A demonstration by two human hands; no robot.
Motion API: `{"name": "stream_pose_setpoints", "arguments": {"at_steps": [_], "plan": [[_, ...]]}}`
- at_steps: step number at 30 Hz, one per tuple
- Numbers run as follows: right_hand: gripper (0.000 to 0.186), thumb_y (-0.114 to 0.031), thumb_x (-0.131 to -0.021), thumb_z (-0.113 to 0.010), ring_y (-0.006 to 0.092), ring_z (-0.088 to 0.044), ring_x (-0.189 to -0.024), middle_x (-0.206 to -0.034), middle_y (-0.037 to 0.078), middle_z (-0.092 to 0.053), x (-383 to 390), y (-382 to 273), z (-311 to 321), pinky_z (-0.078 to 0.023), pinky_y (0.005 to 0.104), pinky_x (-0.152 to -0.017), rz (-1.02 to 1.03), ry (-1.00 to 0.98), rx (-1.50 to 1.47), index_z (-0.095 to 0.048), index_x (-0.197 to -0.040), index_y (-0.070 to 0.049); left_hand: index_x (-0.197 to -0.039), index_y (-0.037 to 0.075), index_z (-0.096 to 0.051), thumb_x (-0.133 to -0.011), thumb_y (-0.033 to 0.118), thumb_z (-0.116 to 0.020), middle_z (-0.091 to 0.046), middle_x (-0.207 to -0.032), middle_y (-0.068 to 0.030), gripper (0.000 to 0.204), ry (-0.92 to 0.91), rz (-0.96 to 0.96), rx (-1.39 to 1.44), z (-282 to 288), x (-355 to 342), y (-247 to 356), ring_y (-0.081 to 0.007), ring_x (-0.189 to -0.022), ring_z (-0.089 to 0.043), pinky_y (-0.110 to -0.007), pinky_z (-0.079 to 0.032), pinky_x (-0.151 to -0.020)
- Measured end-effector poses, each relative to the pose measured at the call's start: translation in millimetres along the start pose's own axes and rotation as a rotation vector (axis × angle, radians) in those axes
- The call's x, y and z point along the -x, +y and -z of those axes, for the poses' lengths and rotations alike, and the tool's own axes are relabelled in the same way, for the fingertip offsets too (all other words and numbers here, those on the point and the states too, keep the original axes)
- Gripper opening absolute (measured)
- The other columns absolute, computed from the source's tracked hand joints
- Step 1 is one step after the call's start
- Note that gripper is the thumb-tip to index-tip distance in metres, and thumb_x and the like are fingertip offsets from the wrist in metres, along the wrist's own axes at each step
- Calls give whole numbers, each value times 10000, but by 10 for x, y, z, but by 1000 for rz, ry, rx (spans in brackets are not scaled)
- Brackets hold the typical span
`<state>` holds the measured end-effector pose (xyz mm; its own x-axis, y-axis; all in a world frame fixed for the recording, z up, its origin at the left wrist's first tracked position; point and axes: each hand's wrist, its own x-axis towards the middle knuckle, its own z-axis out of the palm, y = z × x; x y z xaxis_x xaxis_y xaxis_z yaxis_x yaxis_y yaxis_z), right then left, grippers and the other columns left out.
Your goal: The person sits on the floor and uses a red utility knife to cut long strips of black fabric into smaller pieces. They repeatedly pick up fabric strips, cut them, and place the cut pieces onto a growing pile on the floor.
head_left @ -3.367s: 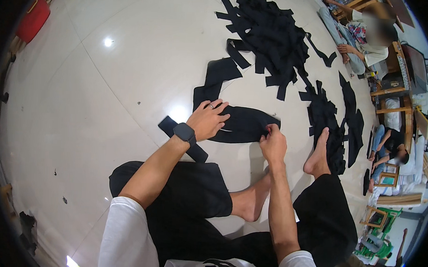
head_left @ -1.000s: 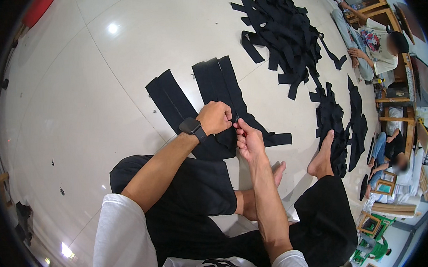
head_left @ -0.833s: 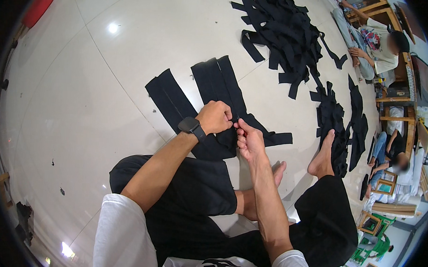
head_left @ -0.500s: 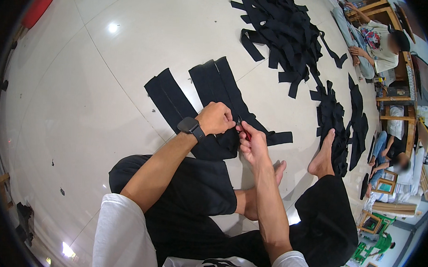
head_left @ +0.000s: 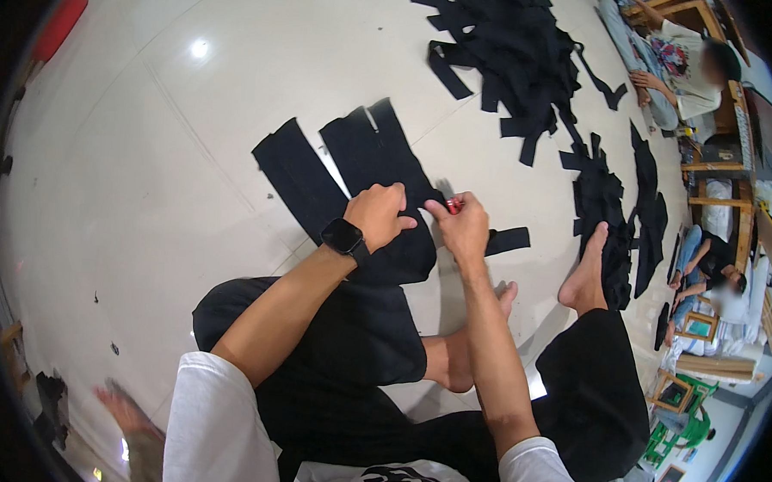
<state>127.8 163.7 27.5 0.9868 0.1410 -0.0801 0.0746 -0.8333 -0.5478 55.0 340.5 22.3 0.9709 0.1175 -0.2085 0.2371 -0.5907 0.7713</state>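
Note:
Black fabric panels (head_left: pixel 360 145) lie on the floor before me, split into wide strips at their far end. My left hand (head_left: pixel 378 215), with a black watch on its wrist, rests on the near part of this fabric with its fingers curled; it seems to pinch the cloth, though the fingertips are partly hidden. Just right of it, my right hand (head_left: pixel 461 231) is closed around a small red-handled tool (head_left: pixel 454 205), whose working end I cannot make out. A short black fabric strip (head_left: pixel 509 239) sticks out beyond my right wrist.
A large heap of black strips (head_left: pixel 515 57) lies at the far right, with a smaller pile (head_left: pixel 599 199) by my bare foot (head_left: pixel 584 271). Other people sit along the right side near wooden frames (head_left: pixel 697 328). A blurred limb (head_left: pixel 124 410) shows at lower left.
My right hand has moved slightly up and right with the red-handled tool, apart from my left hand. My left hand has shifted a little left. Another person's blurred limb has appeared at lower left.

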Motion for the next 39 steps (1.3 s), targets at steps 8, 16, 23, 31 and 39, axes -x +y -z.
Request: {"name": "stream_pose_setpoints", "arguments": {"at_steps": [8,16,23,31,39], "plan": [[452,-392,-751,-872,334,-704,-780,-816,148,-715,-166,30,91,-528,447,-711,-119,-80,114,-666,-914,-24,-938,15,-659,-778,315,-867,-710,-802,-207,398,-78,25,3,9,18,7,-397,-802,-710,-473,-546,-707],[401,-377,-926,-750,83,-473,-546,-677,1,-590,157,274,226,-352,265,-497,-217,-206,-401,-691,-876,16,-901,5,-671,-793,298,-850,-704,-767,-197,359,-65,-12,-3,-30,-4,69,-378,-758,-708,-450,-553,-698],[367,-344,-1009,-657,30,-361,-455,-637,-37,-519,412,156,395,-247,224,-411,-498,-489,-667,-683,-883,-1,-855,3,-715,-761,207,-831,-706,-730,-169,253,42,-161,25,-265,25,-20,-345,-715,-712,-415,-566,-668],[331,-313,-1005,-666,51,-355,-434,-614,-35,-474,351,5,246,-240,235,-387,-722,-558,-919,-628,-857,-20,-869,-21,-766,-759,125,-806,-737,-776,-179,186,-55,-100,242,-150,-29,-76,-263,-716,-739,-346,-572,-687],[322,-316,-997,-681,45,-320,-416,-611,-45,-465,307,39,112,-215,236,-375,-714,-534,-956,-629,-855,-31,-874,-29,-759,-772,109,-802,-736,-762,-173,176,-67,-111,265,-144,-30,-84,-248,-699,-741,-337,-569,-666]]}}
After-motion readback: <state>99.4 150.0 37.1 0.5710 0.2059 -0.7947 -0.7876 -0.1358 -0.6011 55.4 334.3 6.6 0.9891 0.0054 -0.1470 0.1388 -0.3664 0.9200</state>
